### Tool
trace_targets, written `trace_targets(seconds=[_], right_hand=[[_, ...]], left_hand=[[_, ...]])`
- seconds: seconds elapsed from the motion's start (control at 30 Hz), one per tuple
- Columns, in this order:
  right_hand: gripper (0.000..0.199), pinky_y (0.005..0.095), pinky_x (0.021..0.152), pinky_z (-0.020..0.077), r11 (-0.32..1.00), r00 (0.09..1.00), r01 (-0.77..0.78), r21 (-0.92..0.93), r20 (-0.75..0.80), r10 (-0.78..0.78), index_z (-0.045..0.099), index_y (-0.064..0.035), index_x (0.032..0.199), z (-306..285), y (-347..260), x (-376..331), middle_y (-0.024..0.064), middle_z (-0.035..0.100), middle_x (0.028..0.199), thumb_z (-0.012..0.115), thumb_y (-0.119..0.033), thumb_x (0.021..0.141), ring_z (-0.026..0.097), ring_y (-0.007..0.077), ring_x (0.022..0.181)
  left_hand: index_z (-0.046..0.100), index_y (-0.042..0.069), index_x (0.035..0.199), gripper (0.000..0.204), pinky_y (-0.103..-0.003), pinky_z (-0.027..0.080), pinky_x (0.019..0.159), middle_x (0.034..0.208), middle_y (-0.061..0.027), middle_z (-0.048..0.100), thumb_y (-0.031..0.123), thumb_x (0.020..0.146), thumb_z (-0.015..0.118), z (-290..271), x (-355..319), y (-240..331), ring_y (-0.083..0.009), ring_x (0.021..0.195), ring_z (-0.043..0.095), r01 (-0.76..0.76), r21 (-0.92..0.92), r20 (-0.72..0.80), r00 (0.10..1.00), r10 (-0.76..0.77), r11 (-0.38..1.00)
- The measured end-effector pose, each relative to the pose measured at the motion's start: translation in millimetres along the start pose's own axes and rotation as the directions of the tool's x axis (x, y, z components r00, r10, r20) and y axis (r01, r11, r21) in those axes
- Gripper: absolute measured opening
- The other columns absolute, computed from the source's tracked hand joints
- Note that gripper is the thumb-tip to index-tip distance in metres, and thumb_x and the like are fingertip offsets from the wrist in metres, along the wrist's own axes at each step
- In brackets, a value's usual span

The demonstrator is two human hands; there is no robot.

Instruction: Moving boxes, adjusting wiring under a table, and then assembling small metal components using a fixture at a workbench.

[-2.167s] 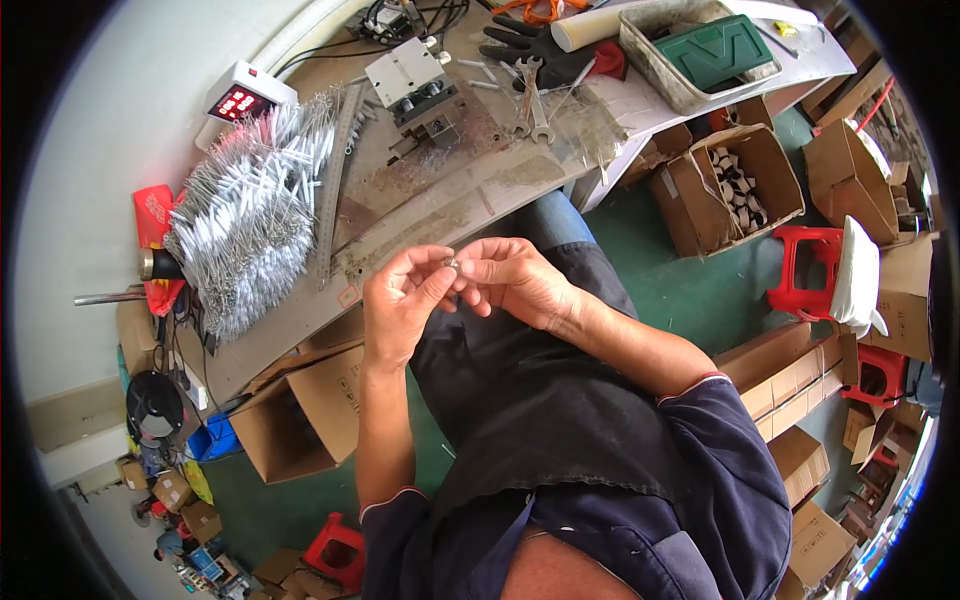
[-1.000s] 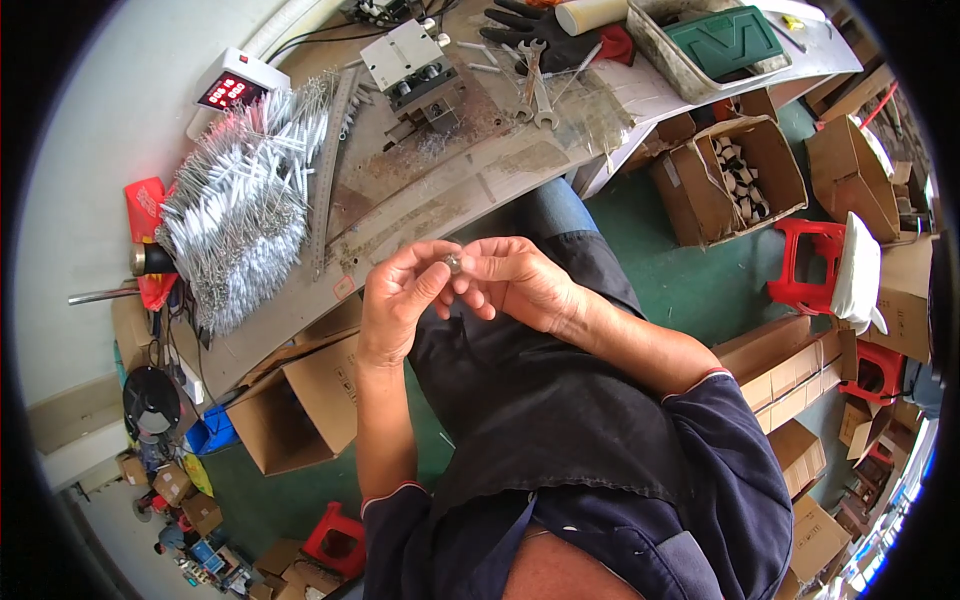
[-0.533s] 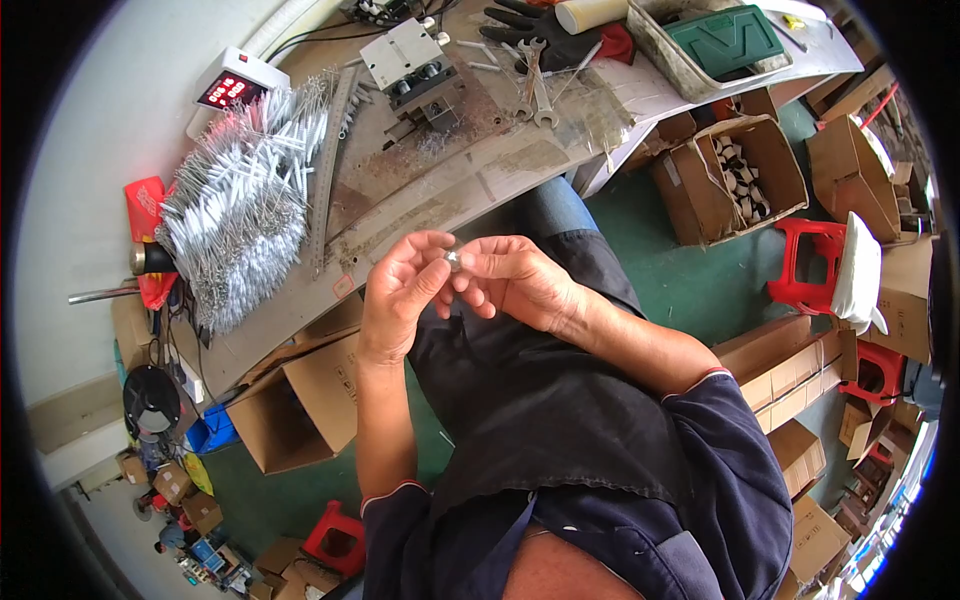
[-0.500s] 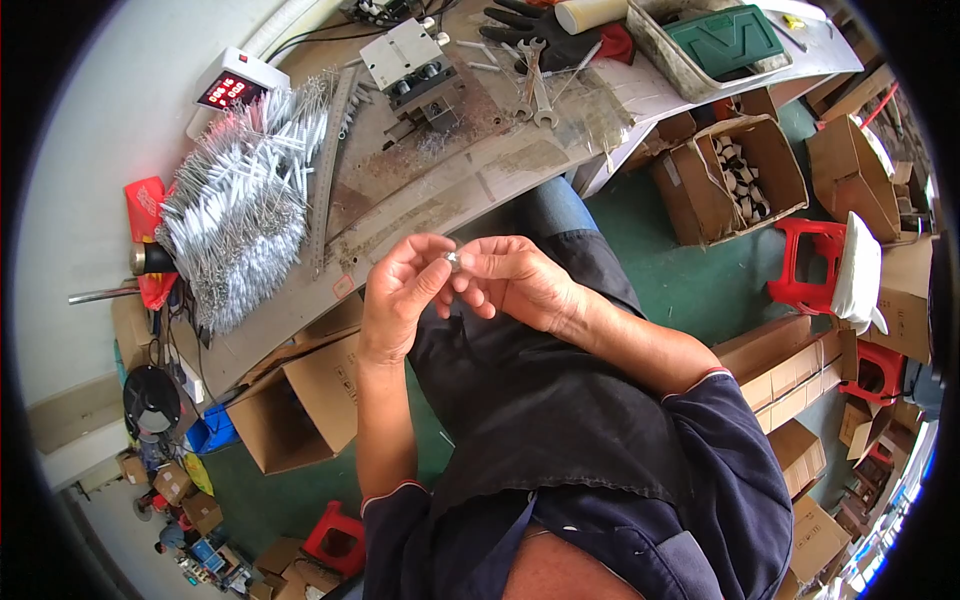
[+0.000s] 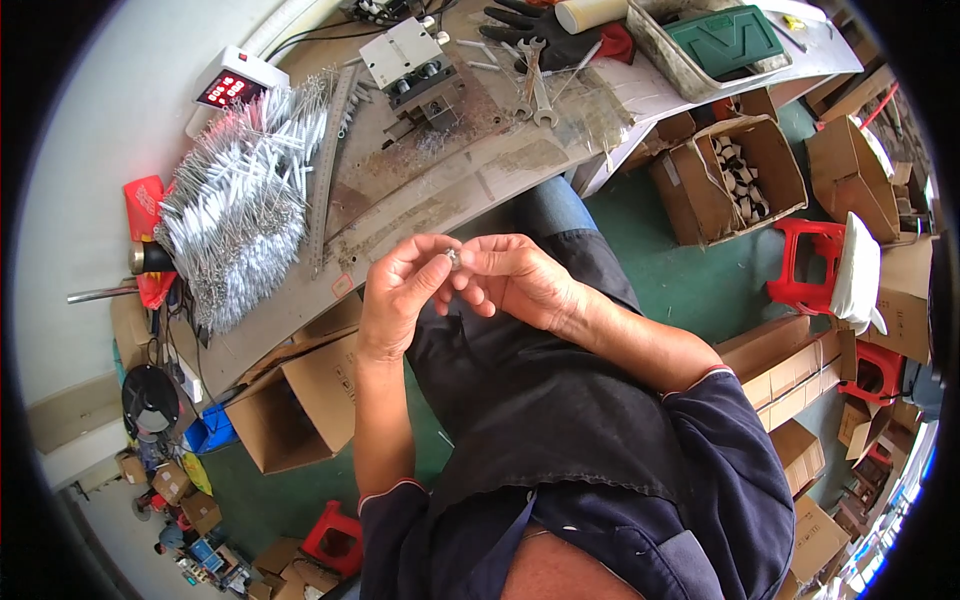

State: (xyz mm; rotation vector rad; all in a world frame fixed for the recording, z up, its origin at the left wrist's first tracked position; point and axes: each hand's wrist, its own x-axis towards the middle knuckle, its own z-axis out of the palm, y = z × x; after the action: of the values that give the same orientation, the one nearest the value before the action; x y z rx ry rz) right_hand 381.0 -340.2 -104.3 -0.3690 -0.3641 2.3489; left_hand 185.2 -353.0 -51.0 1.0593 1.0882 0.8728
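Small metal part (image 5: pixel 452 258) pinched btwn both hands' fingertips.

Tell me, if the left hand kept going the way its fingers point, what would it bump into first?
The left hand points up and right at the small metal part pinched between both hands. Just past that it would likely meet the right hand's fingertips, then the workbench edge, though depth is hard to judge.

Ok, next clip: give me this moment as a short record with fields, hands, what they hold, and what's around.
left hand: fingertips pinch a small metal part
right hand: fingertips on the same part
position: hands meet above the lap, just short of the workbench edge
on bench: pile of silvery wire pieces, small metal fixture, wrenches
floor: open cardboard box, red stool
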Motion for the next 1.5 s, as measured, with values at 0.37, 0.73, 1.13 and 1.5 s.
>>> trace_targets(seconds=[0.37, 0.73, 1.13, 1.5], right_hand=[[0.021, 0.0271, 0.058, 0.0514, 1.0, 1.0, 0.01, 0.001, -0.004, -0.01, 0.068, 0.0024, 0.102, 0.1, 2.5, 3.1, 0.0089, 0.072, 0.091, 0.063, -0.018, 0.102, 0.067, 0.0142, 0.071], [0.021, 0.0278, 0.059, 0.0511, 1.0, 1.0, -0.001, 0.023, 0.018, 0.001, 0.068, 0.0032, 0.102, -0.3, 2.3, 1.9, 0.0102, 0.072, 0.091, 0.062, -0.017, 0.102, 0.067, 0.015, 0.071], [0.023, 0.0288, 0.059, 0.0519, 1.0, 0.999, 0.001, 0.023, -0.032, -0.001, 0.069, 0.0029, 0.103, -1.4, 4.7, 0.6, 0.011, 0.073, 0.091, 0.061, -0.018, 0.103, 0.067, 0.0164, 0.07], [0.02, 0.0298, 0.06, 0.053, 1.0, 0.999, -0.015, -0.009, -0.036, 0.014, 0.067, 0.0022, 0.103, 0.7, 2.5, -0.8, 0.0114, 0.073, 0.091, 0.06, -0.016, 0.103, 0.067, 0.0174, 0.07]], left_hand=[[0.065, -0.001, 0.118, 0.028, -0.022, 0.048, 0.057, 0.086, -0.0029, 0.066, 0.02, 0.102, 0.065, -1.5, 1.8, -0.3, -0.0088, 0.068, 0.06, 0.002, -0.043, 0.005, 1.0, -0.002, 0.999], [0.065, 0.0, 0.116, 0.026, -0.022, 0.047, 0.056, 0.088, -0.0029, 0.067, 0.021, 0.101, 0.066, -2.6, 1.8, -0.9, -0.0087, 0.068, 0.061, 0.0, -0.027, 0.03, 1.0, 0.001, 1.0], [0.065, 0.0, 0.115, 0.026, -0.021, 0.046, 0.056, 0.088, -0.0019, 0.067, 0.023, 0.101, 0.067, -4.7, 0.7, -4.3, -0.0075, 0.068, 0.06, 0.007, -0.029, 0.036, 0.999, -0.006, 1.0], [0.065, 0.001, 0.113, 0.025, -0.02, 0.044, 0.054, 0.085, -0.0013, 0.066, 0.022, 0.1, 0.068, -4.3, 0.5, -3.7, -0.0067, 0.065, 0.058, 0.03, -0.053, 0.037, 0.999, -0.028, 0.998]])
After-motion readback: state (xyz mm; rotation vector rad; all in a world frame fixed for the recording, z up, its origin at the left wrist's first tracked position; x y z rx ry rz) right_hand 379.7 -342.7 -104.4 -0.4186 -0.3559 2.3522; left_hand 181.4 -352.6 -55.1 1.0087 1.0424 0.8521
